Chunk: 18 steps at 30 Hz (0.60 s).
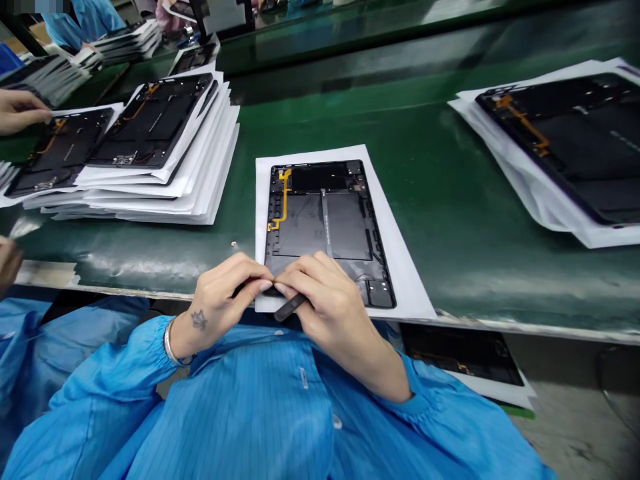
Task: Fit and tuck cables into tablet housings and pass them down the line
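Note:
A black tablet housing [345, 227] with a yellow flex cable [285, 197] and a grey strip down its middle lies on a white sheet [400, 267] at the table's front edge. My left hand [225, 297] pinches at the housing's near left corner; whatever is between its fingertips is too small to make out. Right beside it, my right hand [325, 293] is closed around a short dark tool [289, 307], its thumb and forefinger also at that corner. The fingertips of both hands nearly touch and hide the corner.
Left of the sheet stand stacked housings with white sheets [165, 140]. More housings [575, 147] lie at the right on the green table [415, 133]. Another housing [465, 350] sits below the table edge. At far left, another person's hand [23, 112] touches a housing.

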Tool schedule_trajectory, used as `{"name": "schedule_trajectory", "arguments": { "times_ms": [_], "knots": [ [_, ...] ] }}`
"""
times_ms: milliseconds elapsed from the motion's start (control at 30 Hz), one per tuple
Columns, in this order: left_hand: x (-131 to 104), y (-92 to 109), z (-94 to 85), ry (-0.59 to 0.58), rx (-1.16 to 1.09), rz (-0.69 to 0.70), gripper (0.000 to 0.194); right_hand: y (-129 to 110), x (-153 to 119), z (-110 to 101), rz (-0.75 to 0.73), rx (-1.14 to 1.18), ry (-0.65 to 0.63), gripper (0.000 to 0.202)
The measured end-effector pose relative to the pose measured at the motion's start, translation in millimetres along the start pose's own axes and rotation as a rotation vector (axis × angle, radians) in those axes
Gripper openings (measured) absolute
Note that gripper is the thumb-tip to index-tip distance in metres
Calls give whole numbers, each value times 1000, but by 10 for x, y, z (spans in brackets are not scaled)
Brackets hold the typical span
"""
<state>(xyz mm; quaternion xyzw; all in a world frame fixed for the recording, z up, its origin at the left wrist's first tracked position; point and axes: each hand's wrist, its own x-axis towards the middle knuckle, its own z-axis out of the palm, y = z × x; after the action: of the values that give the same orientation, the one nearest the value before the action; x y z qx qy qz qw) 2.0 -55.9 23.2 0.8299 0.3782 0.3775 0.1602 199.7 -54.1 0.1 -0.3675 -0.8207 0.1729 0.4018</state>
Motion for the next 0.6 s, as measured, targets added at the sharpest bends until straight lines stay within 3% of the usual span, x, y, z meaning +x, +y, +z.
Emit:
{"name": "schedule_trajectory", "arguments": {
  "times_ms": [200,400,600],
  "knots": [
    [31,-87,-68,-149,136,18,7,17,-75,-12,-159,-151,49,20],
    [-11,-147,-103,-267,337,144,11,25,-77,-39,-239,-248,-21,24],
    [-13,-98,-137,-218,298,166,7,33,-94,-19,-182,-164,10,21]
  ]
}}
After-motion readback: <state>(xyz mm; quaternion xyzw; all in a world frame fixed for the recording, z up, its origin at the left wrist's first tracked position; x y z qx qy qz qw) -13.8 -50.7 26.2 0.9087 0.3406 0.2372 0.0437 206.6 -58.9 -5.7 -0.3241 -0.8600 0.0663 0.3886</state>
